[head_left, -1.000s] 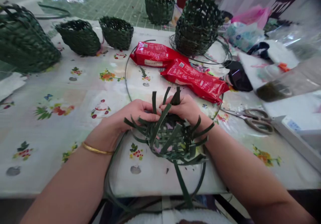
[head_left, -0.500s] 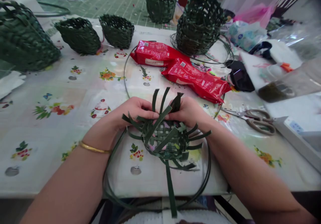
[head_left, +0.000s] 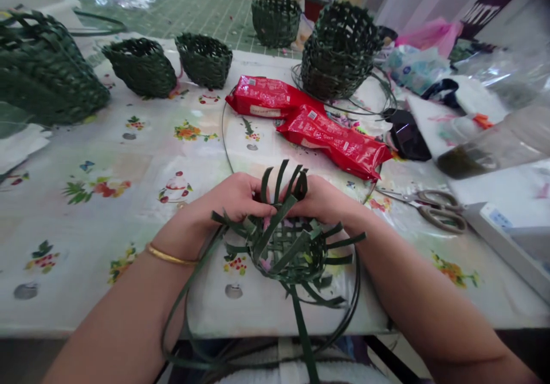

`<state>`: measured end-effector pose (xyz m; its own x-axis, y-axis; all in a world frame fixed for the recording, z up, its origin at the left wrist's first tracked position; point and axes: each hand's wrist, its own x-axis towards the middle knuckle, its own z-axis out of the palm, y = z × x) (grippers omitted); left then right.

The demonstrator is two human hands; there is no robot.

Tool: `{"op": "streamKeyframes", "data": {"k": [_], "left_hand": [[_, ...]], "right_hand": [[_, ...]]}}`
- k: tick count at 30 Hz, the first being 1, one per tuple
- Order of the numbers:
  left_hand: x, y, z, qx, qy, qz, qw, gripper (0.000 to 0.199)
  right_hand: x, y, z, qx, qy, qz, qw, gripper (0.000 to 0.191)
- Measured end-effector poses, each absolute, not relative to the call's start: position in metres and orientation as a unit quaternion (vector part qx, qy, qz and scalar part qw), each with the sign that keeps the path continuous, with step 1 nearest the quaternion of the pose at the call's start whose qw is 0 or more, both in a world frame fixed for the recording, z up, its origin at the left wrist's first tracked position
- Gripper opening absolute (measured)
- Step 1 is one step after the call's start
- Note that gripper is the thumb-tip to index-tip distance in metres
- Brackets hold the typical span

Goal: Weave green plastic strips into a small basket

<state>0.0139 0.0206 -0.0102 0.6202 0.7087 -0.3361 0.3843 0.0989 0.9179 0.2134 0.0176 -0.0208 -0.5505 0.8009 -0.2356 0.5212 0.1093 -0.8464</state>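
Note:
A small, partly woven dark green basket (head_left: 289, 246) is held near the table's front edge, its loose strip ends sticking out all round. My left hand (head_left: 243, 196) pinches its far rim with thumb and fingers. Close beside it, my right hand (head_left: 315, 199) is closed on the same rim, its fingertips partly hidden by the strips. One long green strip (head_left: 303, 326) hangs from the near side over the table edge. Loops of thin green cord (head_left: 172, 321) curve around the basket and down past the edge.
Finished green baskets stand at the back, including a tall one (head_left: 341, 51) and a large one (head_left: 47, 74). Two red packets (head_left: 335, 140) lie beyond my hands. Scissors (head_left: 429, 206) rest at the right, near a black phone (head_left: 408, 134) and a clear jar (head_left: 494, 143).
The basket has shifted slightly toward me and to the right, with both hands still on its far rim. The cord loop at the left swings outward; the view has tilted up a little.

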Motion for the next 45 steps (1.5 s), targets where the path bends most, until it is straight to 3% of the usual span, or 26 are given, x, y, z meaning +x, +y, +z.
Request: {"op": "streamKeyframes", "data": {"k": [3, 17, 21, 24, 28, 31, 34, 39, 45], "left_hand": [[0.014, 0.021, -0.011, 0.661, 0.415, 0.134, 0.611, 0.010], [0.016, 0.017, -0.017, 0.710, 0.445, 0.156, 0.523, 0.011], [0.012, 0.016, -0.017, 0.647, 0.421, 0.181, 0.610, 0.008], [0.006, 0.018, -0.011, 0.627, 0.427, 0.190, 0.624, 0.007], [0.002, 0.020, -0.007, 0.576, 0.489, 0.275, 0.595, 0.014], [0.002, 0.020, -0.011, 0.553, 0.483, 0.325, 0.596, 0.012], [0.001, 0.020, -0.015, 0.512, 0.451, 0.307, 0.663, 0.013], [-0.006, 0.021, -0.017, 0.434, 0.457, 0.319, 0.708, 0.019], [-0.014, 0.023, -0.007, 0.442, 0.470, 0.265, 0.716, 0.016]], "right_hand": [[0.210, 0.015, -0.019, -0.435, -0.738, 0.492, 0.153, 0.014], [0.206, 0.008, -0.023, -0.429, -0.849, 0.251, 0.180, 0.007], [0.212, 0.010, -0.022, -0.422, -0.770, 0.444, 0.180, 0.014], [0.224, 0.012, -0.013, -0.374, -0.680, 0.600, 0.195, 0.036], [0.236, 0.011, -0.003, -0.371, -0.555, 0.662, 0.341, 0.057], [0.237, 0.012, -0.004, -0.370, -0.485, 0.702, 0.367, 0.063], [0.234, 0.016, -0.011, -0.394, -0.406, 0.750, 0.343, 0.060], [0.228, 0.020, -0.015, -0.422, -0.383, 0.727, 0.383, 0.036], [0.223, 0.014, -0.004, -0.443, -0.391, 0.705, 0.393, 0.037]]}}
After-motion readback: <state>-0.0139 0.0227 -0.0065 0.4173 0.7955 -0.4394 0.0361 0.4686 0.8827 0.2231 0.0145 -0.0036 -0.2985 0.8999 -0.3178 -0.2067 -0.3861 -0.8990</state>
